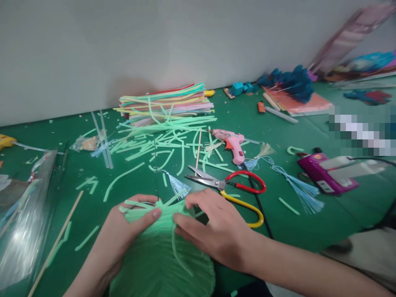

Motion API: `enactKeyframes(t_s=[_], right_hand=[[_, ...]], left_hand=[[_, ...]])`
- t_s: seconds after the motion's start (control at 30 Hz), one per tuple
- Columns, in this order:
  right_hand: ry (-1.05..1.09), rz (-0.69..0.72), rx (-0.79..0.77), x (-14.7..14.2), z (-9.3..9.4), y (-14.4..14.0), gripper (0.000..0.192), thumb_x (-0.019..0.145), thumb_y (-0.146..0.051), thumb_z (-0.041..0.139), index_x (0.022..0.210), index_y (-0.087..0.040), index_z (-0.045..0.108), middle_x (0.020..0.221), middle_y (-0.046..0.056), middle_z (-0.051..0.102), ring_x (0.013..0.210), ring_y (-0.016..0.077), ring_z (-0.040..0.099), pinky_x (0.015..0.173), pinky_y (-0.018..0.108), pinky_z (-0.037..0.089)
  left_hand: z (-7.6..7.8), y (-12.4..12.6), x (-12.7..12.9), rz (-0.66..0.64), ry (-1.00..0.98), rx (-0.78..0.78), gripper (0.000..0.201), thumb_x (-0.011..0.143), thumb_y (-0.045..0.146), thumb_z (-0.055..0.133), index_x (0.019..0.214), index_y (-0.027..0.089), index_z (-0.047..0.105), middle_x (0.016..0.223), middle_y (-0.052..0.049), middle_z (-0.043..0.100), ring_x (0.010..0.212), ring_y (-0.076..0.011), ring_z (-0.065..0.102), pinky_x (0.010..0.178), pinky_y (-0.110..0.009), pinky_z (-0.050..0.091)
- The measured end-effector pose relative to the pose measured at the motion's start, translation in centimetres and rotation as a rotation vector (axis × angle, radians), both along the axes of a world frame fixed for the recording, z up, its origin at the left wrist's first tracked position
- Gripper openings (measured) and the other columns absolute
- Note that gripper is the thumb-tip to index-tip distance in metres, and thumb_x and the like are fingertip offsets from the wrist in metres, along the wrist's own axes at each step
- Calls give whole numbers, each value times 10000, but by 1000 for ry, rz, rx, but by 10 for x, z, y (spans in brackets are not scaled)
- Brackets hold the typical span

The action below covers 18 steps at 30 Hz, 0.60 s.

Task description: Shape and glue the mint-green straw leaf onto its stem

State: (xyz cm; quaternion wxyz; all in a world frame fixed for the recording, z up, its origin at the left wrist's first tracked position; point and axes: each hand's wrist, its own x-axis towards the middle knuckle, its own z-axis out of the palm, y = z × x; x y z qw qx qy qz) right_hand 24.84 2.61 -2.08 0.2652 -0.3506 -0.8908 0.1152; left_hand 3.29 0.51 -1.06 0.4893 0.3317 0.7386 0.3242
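Both hands flat on the green strip-covered dome [161, 255] at the bench's near edge. Left hand [123, 235] presses from the left side, thumb laid over the top strips, likely to pin them down. Right hand [216, 231] pinches one loose green strip [181, 247] between thumb and fingers; grip narrow, closed on the strip. Scissors [229, 185] and pink glue gun [232, 144] lie just beyond, within reach. Cut strips [163, 123] are piled toward the far edge.
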Motion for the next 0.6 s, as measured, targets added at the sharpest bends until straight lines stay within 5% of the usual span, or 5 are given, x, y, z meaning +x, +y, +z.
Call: enactKeyframes(t_s=[0.07, 0.2, 0.37, 0.53, 0.6], right_hand=[[7, 20, -8, 3, 1, 3, 148, 939, -209, 525, 930, -192, 671, 919, 78, 663, 823, 187, 591, 714, 303, 507], [25, 162, 27, 9, 0, 6, 265, 928, -125, 493, 1152, -184, 621, 1201, 128, 640, 1071, 240, 586, 885, 384, 507], [132, 104, -158, 3, 1, 5, 243, 963, -307, 525, 1120, -149, 622, 969, 81, 720, 901, 197, 655, 793, 307, 540], [95, 258, -30, 8, 6, 11, 248, 1011, -185, 419, 1061, -219, 660, 1159, 48, 707, 1017, 181, 618, 870, 309, 501], [52, 233, -30, 7, 6, 11, 214, 1005, -256, 472, 1117, -236, 653, 1086, 46, 717, 945, 175, 626, 825, 300, 497]], left_hand=[[-1, 1, -1, 15, -15, -8, 508, 519, 498, 865, 921, 216, 738, 742, -29, 731, 669, -216, 626, 629, -295, 461], [-1, 2, -3, -3, -21, -3, 512, 530, 491, 860, 943, 217, 734, 735, -31, 736, 653, -213, 636, 636, -302, 463], [-2, 2, -3, -70, 37, 8, 501, 544, 491, 853, 949, 218, 741, 715, -44, 747, 628, -220, 634, 624, -306, 459], [-4, 1, -5, -38, -5, -12, 513, 530, 494, 862, 951, 225, 744, 753, -49, 757, 662, -237, 658, 632, -306, 466], [-5, 1, -5, -56, -14, 0, 506, 537, 493, 858, 948, 220, 744, 766, -54, 762, 681, -241, 664, 651, -307, 464]])
